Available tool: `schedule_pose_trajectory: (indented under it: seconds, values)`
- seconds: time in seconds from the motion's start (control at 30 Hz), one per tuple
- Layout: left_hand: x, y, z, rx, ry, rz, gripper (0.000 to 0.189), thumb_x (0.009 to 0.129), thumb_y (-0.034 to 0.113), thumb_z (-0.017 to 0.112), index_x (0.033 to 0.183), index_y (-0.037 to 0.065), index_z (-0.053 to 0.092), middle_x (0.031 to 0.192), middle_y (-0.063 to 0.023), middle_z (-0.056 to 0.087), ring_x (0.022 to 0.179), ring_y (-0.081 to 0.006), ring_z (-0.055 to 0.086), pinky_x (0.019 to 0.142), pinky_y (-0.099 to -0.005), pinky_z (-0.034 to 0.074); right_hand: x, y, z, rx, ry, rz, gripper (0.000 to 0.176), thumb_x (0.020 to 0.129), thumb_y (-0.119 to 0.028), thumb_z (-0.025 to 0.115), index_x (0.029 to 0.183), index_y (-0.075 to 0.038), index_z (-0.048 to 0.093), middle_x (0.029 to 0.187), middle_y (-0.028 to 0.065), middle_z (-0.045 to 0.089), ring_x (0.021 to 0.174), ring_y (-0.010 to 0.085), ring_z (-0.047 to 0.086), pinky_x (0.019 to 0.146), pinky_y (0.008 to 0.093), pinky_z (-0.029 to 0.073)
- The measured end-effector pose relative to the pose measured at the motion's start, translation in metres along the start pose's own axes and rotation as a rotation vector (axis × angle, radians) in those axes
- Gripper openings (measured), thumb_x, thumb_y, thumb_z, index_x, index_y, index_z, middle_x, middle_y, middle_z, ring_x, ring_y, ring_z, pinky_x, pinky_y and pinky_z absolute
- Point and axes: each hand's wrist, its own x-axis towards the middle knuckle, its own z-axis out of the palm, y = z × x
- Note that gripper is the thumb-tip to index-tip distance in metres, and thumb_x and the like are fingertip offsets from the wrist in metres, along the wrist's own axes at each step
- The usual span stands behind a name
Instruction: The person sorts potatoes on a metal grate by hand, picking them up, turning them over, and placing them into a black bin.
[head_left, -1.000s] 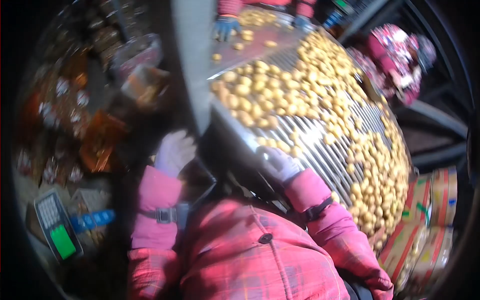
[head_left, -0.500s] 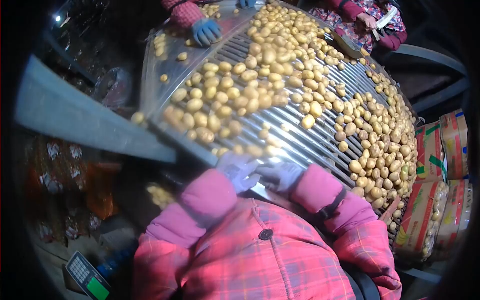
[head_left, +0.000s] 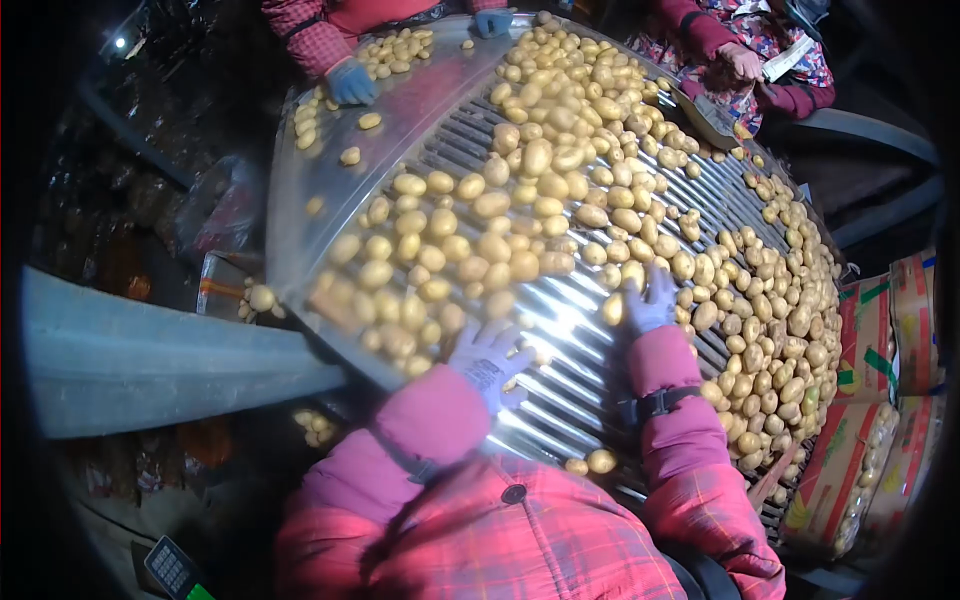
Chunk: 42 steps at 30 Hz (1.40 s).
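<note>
A slatted metal sorting table is spread with potatoes. My left hand, in a pale purple glove, lies fingers spread at the near edge of the left-hand pile, with a few potatoes by its fingertips. Farther right, my right hand reaches over the bars with thumb and fingers apart. Beside its thumb is a yellow potato, and other potatoes lie around its fingertips; contact is hard to judge. Two potatoes rest on the bars close to my jacket.
Across the table, a co-worker's blue-gloved hand rests by a smooth metal chute. Another person's hands are at upper right, near a metal scoop. Cardboard boxes stand right; a grey beam juts in left.
Both my hands have moved apart from close together near my body: the left onto the near potatoes, the right forward and rightward. The co-worker's blue-gloved hand has shifted left.
</note>
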Motion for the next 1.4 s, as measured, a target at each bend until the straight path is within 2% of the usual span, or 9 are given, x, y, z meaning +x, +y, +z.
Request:
schedule_pose_trajectory:
  seconds: [0.43, 0.53, 0.8, 0.93, 1.0, 1.07, 1.13, 1.2, 1.4]
  values:
    - [0.008, -0.102, -0.015, 0.045, 0.23, -0.224, 0.037, 0.074, 0.021, 0.061, 0.111, 0.013, 0.061, 0.113, -0.0142, 0.054, 0.108, -0.0329, 0.048, 0.094, -0.0473, 0.034, 0.051, -0.157, 0.056, 0.599, -0.546, -0.285, 0.041, 0.077, -0.023, 0.063, 0.116, -0.01, 0.058, 0.107, 0.0193, 0.059, 0.102, 0.0347, 0.057, 0.09, 0.0439, 0.045]
    - [0.011, -0.104, -0.016, 0.004, 0.236, -0.277, 0.036, 0.074, 0.017, 0.061, 0.11, 0.012, 0.062, 0.113, -0.0146, 0.054, 0.107, -0.0332, 0.048, 0.096, -0.0478, 0.034, 0.125, -0.143, 0.072, 0.173, 0.024, -0.504, 0.024, 0.08, -0.025, 0.058, 0.099, -0.009, 0.06, 0.082, 0.0148, 0.059, 0.073, 0.0335, 0.059, 0.065, 0.0445, 0.047]
    - [0.008, -0.102, -0.018, 0.057, 0.288, -0.269, 0.034, 0.077, 0.017, 0.061, 0.111, 0.011, 0.061, 0.116, -0.0137, 0.053, 0.106, -0.0327, 0.05, 0.096, -0.0474, 0.037, 0.168, -0.155, 0.103, -0.305, -0.396, -0.329, 0.056, 0.075, -0.038, 0.065, 0.128, -0.029, 0.05, 0.136, 0.016, 0.041, 0.113, 0.0341, 0.051, 0.096, 0.0441, 0.04]
    - [0.016, -0.095, -0.021, -0.239, 0.464, -0.269, 0.03, 0.08, 0.012, 0.061, 0.11, 0.005, 0.061, 0.112, -0.0178, 0.054, 0.095, -0.033, 0.057, 0.085, -0.0418, 0.045, 0.136, -0.151, 0.078, 0.384, -0.179, -0.338, 0.043, 0.073, -0.032, 0.062, 0.112, -0.015, 0.06, 0.104, 0.0132, 0.057, 0.095, 0.0322, 0.057, 0.081, 0.0423, 0.047]
    - [0.034, -0.06, -0.043, -1.604, 0.723, -0.879, 0.036, 0.086, 0.018, 0.057, 0.119, 0.006, 0.055, 0.108, -0.0166, 0.057, 0.096, -0.0307, 0.057, 0.083, -0.0413, 0.047, 0.107, -0.165, 0.052, 0.656, -0.555, -0.238, 0.054, 0.071, -0.032, 0.069, 0.118, -0.008, 0.056, 0.115, 0.0178, 0.056, 0.103, 0.0341, 0.057, 0.087, 0.0411, 0.047]
    - [0.032, -0.055, -0.039, -1.485, 0.546, -0.784, 0.036, 0.088, 0.022, 0.054, 0.12, 0.006, 0.051, 0.105, -0.0146, 0.056, 0.09, -0.0281, 0.057, 0.078, -0.0399, 0.047, 0.09, -0.183, 0.015, 0.779, -0.818, -0.511, 0.058, 0.072, -0.035, 0.07, 0.121, -0.007, 0.055, 0.115, 0.0206, 0.056, 0.107, 0.0339, 0.055, 0.089, 0.0392, 0.046]
    - [0.022, -0.048, -0.035, -1.223, 0.243, -0.605, 0.037, 0.093, 0.03, 0.048, 0.122, 0.007, 0.044, 0.097, -0.0105, 0.055, 0.079, -0.0231, 0.056, 0.068, -0.0371, 0.049, 0.112, -0.167, 0.019, 0.535, -0.629, -0.729, 0.049, 0.073, -0.037, 0.068, 0.111, -0.007, 0.058, 0.11, 0.0182, 0.058, 0.103, 0.0339, 0.057, 0.083, 0.0406, 0.048]
    - [0.015, -0.036, -0.035, -1.687, 0.239, -0.923, 0.029, 0.091, 0.029, 0.049, 0.11, 0.008, 0.051, 0.089, -0.011, 0.056, 0.07, -0.0223, 0.053, 0.061, -0.0344, 0.048, 0.144, -0.144, 0.035, 0.515, -0.534, -0.154, 0.026, 0.075, -0.031, 0.064, 0.092, -0.011, 0.06, 0.101, 0.012, 0.059, 0.092, 0.032, 0.058, 0.068, 0.0413, 0.049]
    - [0.014, -0.026, -0.018, -2.007, 0.094, -1.161, 0.027, 0.092, 0.028, 0.05, 0.11, 0.009, 0.054, 0.095, -0.0135, 0.06, 0.085, -0.0298, 0.061, 0.068, -0.04, 0.05, 0.178, -0.098, 0.086, -0.161, -0.483, -0.199, 0.063, 0.08, -0.051, 0.052, 0.136, -0.022, 0.042, 0.132, 0.0153, 0.047, 0.121, 0.0351, 0.045, 0.101, 0.0431, 0.035]
